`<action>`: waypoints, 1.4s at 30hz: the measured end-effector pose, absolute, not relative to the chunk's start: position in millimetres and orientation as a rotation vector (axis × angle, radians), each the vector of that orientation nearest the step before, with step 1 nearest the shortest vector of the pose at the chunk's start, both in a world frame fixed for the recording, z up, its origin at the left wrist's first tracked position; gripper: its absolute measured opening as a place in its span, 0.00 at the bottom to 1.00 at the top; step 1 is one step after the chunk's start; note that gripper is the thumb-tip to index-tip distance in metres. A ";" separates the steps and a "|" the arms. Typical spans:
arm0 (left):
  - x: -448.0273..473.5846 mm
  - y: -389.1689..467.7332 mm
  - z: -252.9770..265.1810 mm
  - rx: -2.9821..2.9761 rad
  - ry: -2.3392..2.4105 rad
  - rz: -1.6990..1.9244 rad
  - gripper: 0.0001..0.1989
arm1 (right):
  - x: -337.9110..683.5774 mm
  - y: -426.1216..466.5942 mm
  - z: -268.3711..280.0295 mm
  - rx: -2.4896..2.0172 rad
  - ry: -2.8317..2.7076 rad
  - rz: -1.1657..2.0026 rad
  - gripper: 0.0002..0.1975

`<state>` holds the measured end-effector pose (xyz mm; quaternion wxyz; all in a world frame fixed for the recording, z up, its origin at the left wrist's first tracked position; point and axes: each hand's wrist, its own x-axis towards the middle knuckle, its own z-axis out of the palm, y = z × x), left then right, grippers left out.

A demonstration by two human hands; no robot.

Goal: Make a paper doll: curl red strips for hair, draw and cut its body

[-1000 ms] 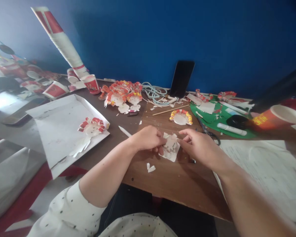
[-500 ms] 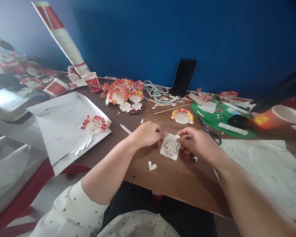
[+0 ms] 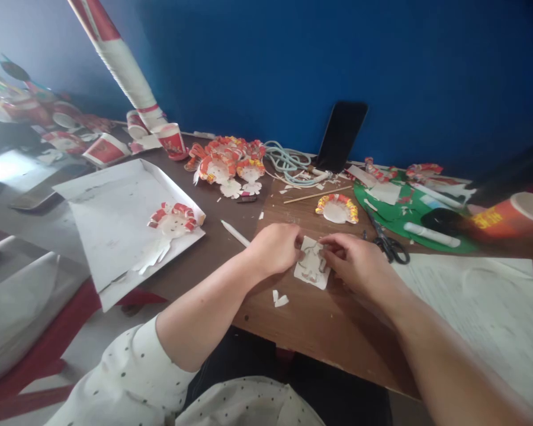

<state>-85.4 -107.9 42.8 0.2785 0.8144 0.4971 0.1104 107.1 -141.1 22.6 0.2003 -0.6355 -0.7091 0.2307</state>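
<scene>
A small white paper piece (image 3: 311, 273) with a figure drawn on it is held just above the brown table (image 3: 266, 316). My left hand (image 3: 279, 245) is closed on its left edge, the fingers curled. On the opposite side my right hand (image 3: 353, 257) pinches the upper right edge between thumb and fingers. Small paper scraps (image 3: 279, 299) lie on the wood below. Beyond my hands sits a paper doll head (image 3: 336, 209) with red and yellow curled trim. A white pen (image 3: 235, 233) lies partly behind my left forearm.
Black scissors (image 3: 389, 244) and a green sheet (image 3: 382, 210) with scraps lie to the right, near an orange cup (image 3: 510, 220) and papers (image 3: 471, 296). A phone (image 3: 341, 137) leans on the blue wall. At left is a white box lid (image 3: 111, 219); finished dolls (image 3: 228, 163) are heaped behind.
The view has shifted slightly, so most things appear a little further right. My right fingers have moved a little on the paper's edge; both hands still hold it.
</scene>
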 end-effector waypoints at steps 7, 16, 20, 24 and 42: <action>-83.8 -110.3 44.4 2.160 1.360 0.285 0.09 | 107.5 -141.3 18.9 -1.756 -2.027 0.557 0.11; -83.4 -110.8 43.3 2.195 1.367 0.275 0.08 | 105.3 -141.3 19.7 -1.779 -2.038 0.523 0.11; -82.8 -112.7 44.4 2.252 1.388 0.237 0.07 | 105.2 -142.2 19.3 -1.766 -2.039 0.515 0.10; -82.3 -114.6 46.5 2.295 1.411 0.183 0.06 | 102.8 -142.5 19.8 -1.774 -2.023 0.521 0.10; -81.1 -118.3 42.7 2.446 1.452 0.296 0.07 | 94.7 -143.8 25.0 -1.890 -2.134 0.396 0.10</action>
